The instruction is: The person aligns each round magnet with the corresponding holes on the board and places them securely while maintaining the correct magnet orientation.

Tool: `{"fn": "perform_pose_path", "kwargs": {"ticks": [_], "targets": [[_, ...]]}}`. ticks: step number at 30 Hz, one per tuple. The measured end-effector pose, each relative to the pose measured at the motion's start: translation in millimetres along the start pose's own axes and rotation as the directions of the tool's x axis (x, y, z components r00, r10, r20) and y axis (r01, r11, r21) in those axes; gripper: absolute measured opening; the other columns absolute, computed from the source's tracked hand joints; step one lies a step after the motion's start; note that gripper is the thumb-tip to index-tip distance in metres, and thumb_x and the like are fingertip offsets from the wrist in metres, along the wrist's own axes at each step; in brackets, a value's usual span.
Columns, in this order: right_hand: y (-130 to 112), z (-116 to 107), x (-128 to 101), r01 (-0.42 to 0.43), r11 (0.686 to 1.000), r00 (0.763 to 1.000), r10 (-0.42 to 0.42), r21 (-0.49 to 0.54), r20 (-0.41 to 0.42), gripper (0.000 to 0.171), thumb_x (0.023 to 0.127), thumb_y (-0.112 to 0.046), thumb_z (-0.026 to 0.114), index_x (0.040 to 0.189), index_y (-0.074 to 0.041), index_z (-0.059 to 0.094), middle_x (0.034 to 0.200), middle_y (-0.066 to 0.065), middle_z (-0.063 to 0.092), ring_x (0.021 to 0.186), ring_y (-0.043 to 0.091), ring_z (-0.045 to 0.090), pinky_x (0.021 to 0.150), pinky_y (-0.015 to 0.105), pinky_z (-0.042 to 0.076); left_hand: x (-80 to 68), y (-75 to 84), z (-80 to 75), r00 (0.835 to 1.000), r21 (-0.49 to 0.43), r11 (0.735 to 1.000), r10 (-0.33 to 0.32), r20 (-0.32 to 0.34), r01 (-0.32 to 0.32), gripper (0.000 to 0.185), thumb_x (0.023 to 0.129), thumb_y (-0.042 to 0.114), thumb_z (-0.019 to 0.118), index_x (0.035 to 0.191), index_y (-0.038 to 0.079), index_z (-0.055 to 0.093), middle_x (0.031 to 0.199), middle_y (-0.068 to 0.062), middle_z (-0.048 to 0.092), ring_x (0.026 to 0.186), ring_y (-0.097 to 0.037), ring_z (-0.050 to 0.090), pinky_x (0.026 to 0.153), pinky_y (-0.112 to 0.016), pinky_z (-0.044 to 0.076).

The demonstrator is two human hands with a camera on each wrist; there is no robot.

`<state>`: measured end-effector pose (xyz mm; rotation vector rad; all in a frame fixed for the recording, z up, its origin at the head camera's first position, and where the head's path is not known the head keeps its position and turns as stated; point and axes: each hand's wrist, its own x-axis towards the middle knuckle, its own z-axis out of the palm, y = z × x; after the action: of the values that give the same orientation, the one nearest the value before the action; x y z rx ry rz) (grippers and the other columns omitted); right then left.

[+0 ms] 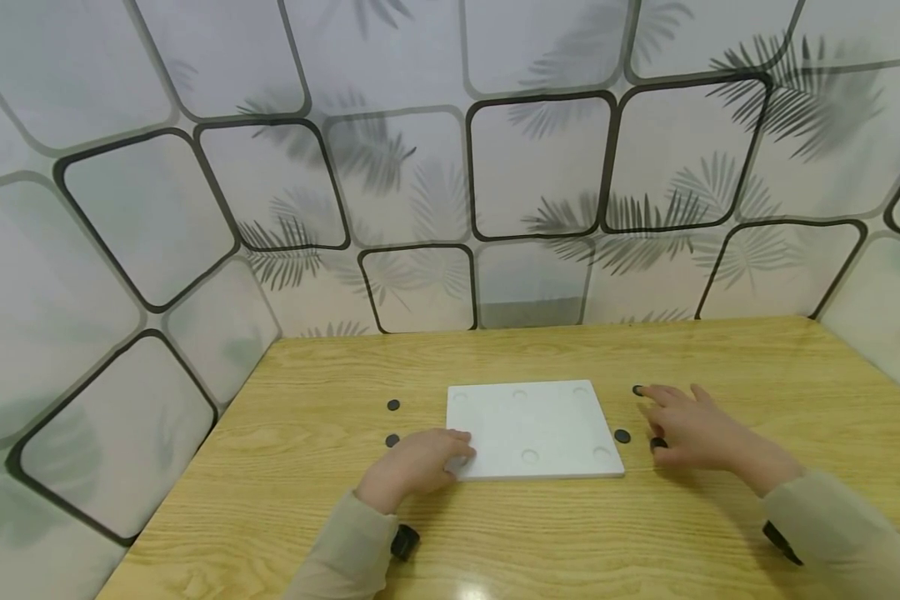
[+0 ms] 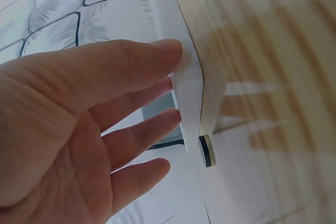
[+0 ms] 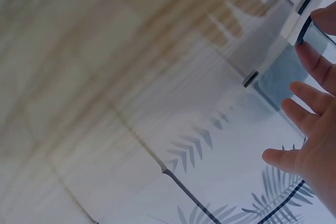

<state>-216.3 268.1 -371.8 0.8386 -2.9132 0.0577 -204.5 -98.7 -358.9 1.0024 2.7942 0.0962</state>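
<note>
A white rectangular board (image 1: 536,421) with several shallow round recesses lies on the table. My left hand (image 1: 422,462) holds its near left corner; the left wrist view shows the thumb on the board's edge (image 2: 189,98) and fingertips touching it. To the right of the board, my right hand (image 1: 693,433) pinches a small black disc (image 3: 305,29) between thumb and index finger, just over the table. Another black disc (image 1: 622,436) lies beside the board's right edge. A further black disc (image 1: 637,390) sits behind, near the outstretched fingers in the head view.
Two more black discs, one farther back (image 1: 393,405) and one nearer (image 1: 392,440), lie left of the board. The wood-grain table (image 1: 495,533) meets a patterned wall covering (image 1: 412,183) at the back and left side. Dark wrist devices (image 1: 404,542) show at both sleeves.
</note>
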Motion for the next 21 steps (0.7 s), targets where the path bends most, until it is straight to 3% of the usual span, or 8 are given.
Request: {"fn": "perform_pose_path", "kwargs": {"ticks": [21], "targets": [[-21, -1, 15, 0.040, 0.998, 0.999, -0.039, 0.055, -0.014, 0.022, 0.063, -0.020, 0.065, 0.060, -0.022, 0.044, 0.125, 0.021, 0.044, 0.115, 0.040, 0.037, 0.084, 0.072, 0.019, 0.4, -0.2, 0.4, 1.000, -0.013, 1.000, -0.009, -0.002, 0.009, 0.037, 0.078, 0.009, 0.065, 0.115, 0.013, 0.061, 0.128, 0.000, 0.048, 0.117, -0.016, 0.043, 0.096, -0.029, 0.036]]}}
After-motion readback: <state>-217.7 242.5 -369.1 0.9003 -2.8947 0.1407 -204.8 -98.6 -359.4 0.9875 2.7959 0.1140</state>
